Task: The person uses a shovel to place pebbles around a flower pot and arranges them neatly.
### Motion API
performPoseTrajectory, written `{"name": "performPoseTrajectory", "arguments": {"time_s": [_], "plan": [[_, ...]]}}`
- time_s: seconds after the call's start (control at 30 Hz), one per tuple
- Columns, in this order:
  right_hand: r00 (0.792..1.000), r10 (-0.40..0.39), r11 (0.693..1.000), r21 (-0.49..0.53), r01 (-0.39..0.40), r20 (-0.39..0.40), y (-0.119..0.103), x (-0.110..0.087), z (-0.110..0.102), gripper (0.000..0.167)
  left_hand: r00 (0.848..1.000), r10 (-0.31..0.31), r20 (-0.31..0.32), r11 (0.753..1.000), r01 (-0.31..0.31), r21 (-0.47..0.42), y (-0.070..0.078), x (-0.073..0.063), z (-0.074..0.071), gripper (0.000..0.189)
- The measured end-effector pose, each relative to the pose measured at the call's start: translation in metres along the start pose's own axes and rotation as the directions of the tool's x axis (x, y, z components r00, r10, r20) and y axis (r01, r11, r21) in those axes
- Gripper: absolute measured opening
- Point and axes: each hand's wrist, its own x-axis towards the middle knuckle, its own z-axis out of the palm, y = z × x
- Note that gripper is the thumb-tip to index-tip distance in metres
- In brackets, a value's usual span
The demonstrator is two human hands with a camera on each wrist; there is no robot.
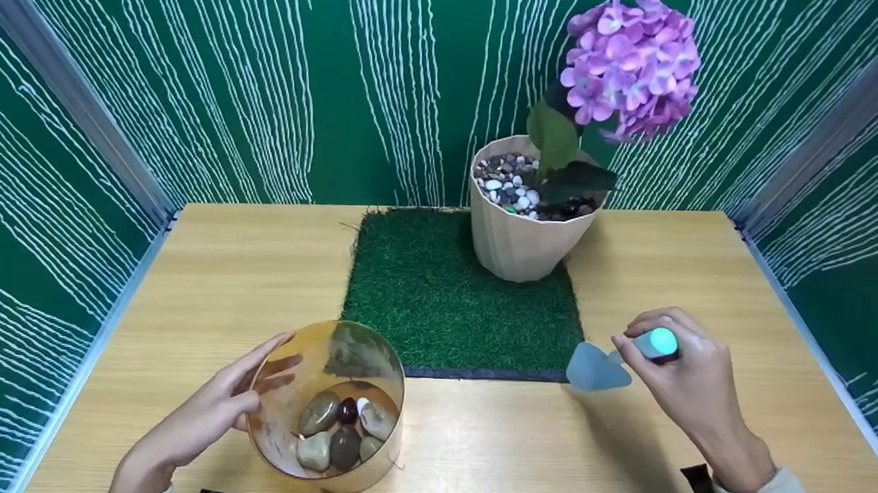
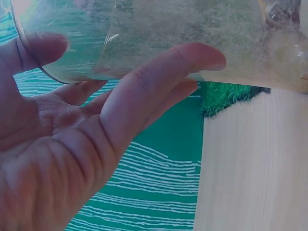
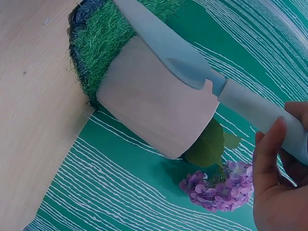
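Observation:
My left hand (image 1: 203, 408) holds a clear amber-tinted cylindrical container (image 1: 272, 448) by its left side, thumb and fingers spread round the wall. Several smooth stones (image 1: 344, 449), grey, brown and white, lie at the container's bottom. In the left wrist view the scuffed wall of the container (image 2: 159, 29) shows above the thumb. My right hand (image 1: 691, 376) grips a pale blue-grey garden trowel (image 1: 596, 369) by its handle, with the blade pointing down and left by the mat's front right corner. The right wrist view shows the whole length of the trowel's blade (image 3: 163, 43).
A beige faceted pot (image 1: 521, 247) stands on the back right of a green artificial grass mat (image 1: 422, 291). Small pebbles (image 1: 506, 182) fill the pot, and a purple hydrangea (image 1: 632, 69) rises from it. Green white-streaked walls enclose the wooden table (image 1: 250, 267).

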Motion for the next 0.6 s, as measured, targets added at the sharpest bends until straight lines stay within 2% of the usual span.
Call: {"name": "performPoseTrajectory", "arguments": {"time_s": [0.23, 0.33, 0.6], "plan": [[0.999, 0.048, 0.998, 0.026, -0.049, 0.020, -0.005, -0.001, -0.004, 0.017, 1.000, 0.005, -0.010, 1.000, -0.005, 0.004, 0.002, 0.003, 0.009, 0.086], [0.996, 0.085, 0.995, 0.048, -0.087, 0.037, -0.007, 0.000, -0.005, 0.017, 1.000, 0.027, -0.010, 1.000, -0.027, 0.008, 0.002, 0.004, 0.012, 0.086], [0.983, 0.176, 0.979, 0.096, -0.180, 0.048, -0.015, 0.001, -0.007, 0.015, 0.999, 0.040, 0.004, 0.999, -0.040, 0.000, 0.003, 0.010, 0.020, 0.086]]}}
